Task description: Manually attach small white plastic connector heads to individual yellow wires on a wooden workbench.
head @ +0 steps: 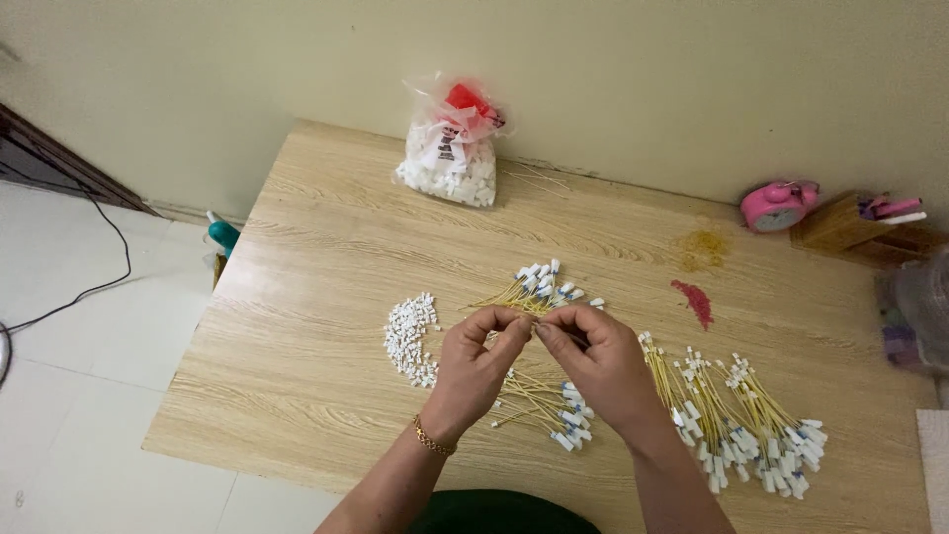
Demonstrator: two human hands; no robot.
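My left hand (476, 364) and my right hand (596, 358) meet over the middle of the wooden table (316, 297), fingertips pinched together on a thin yellow wire (567, 337). Whether the left fingers also hold a small white piece I cannot tell. A curved pile of small white connectors (409, 336) lies just left of my left hand. A bunch of yellow wires with white ends (534, 287) lies beyond my hands, another bunch (544, 405) lies beneath them, and a larger spread (736, 425) sits to the right.
A clear plastic bag of white pieces (450, 148) with red at its top stands at the far edge by the wall. A pink alarm clock (777, 204) and a wooden holder (850, 225) sit far right. A red smear (694, 301) marks the tabletop. A black cable (99, 257) crosses the floor at left.
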